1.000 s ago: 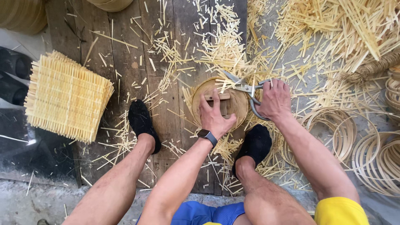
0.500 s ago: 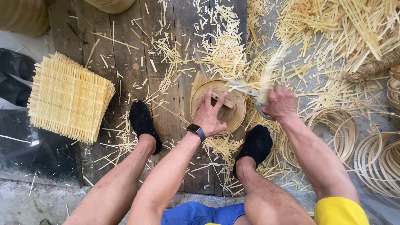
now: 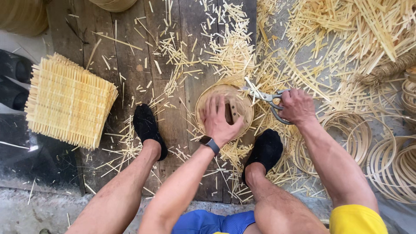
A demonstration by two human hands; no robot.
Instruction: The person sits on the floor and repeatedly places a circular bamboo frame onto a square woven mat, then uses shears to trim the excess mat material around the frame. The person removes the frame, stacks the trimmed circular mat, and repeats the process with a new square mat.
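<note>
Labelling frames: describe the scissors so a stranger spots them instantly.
Start at the round bamboo tray between the two black-socked feet. At its right rim, the right hand holds the scissors: grey metal, unlike the pale bamboo all around.

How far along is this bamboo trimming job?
Done: a stack of woven mats lies at the left, and cut slivers litter the boards. In hand: the left hand presses down on a round bamboo tray while the right hand works scissors at its rim. Left: bare hoops wait at the right.
</note>
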